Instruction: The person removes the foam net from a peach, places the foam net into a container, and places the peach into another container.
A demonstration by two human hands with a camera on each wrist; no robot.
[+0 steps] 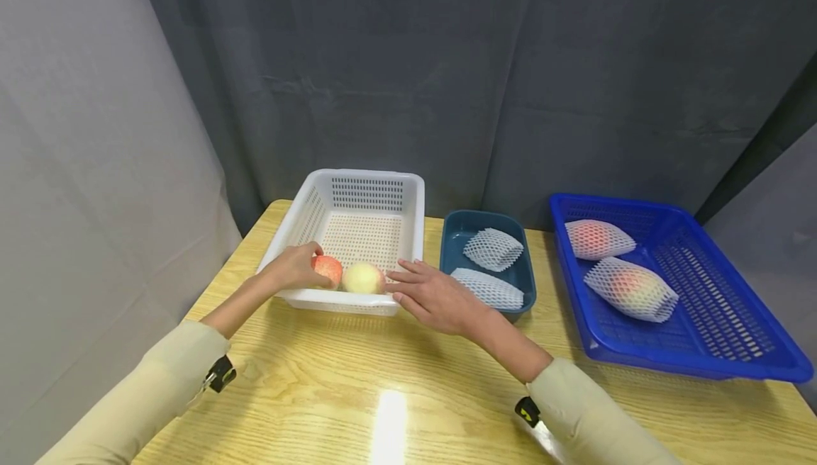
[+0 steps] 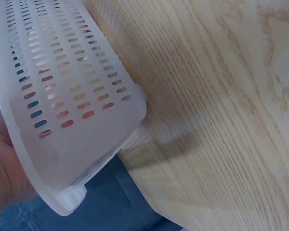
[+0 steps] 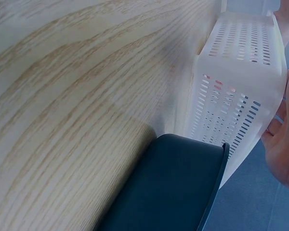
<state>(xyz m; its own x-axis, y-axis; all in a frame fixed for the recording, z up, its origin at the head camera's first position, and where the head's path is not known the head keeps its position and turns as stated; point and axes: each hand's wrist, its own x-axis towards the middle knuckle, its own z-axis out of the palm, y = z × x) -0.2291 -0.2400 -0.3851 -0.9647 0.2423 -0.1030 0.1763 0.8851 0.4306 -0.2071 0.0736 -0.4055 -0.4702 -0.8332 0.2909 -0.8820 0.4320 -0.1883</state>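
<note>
Behind your work hang a dark curtain (image 1: 383, 82) and a pale curtain (image 1: 83, 132) to the left. You have one wooden table (image 1: 306, 394), with three containers in a row. The largest is one blue basket (image 1: 702, 366) at the right; next comes one white basket (image 1: 415, 217) at the left; the smallest is one dark teal tub (image 1: 456, 245) between them, just beside the white one.

Your two hands are both at the white basket. Your left hand (image 1: 296, 266) reaches over its near left corner, fingers and thumb bent around the red peach (image 1: 328, 271). Your right hand (image 1: 437, 295) comes over the right wall with fingers spread and fairly straight, holding nothing, its tips right by the pale peach (image 1: 364, 278); whether they touch it, you can't tell. Those two peaches sit side by side against the near wall.

Two more fruits, each in a white foam net, lie in the blue basket: one farther back (image 1: 593, 238), one nearer (image 1: 632, 289). Two white foam nets (image 1: 493, 249) lie in the tub.

Only the head view shows the blue basket and the insides of all three containers. Your left wrist view gives the white basket's slotted outside, with red and yellow glimpsed through the slots; your fingertips are hidden there. Your right wrist view adds the tub's smooth outer wall.
</note>
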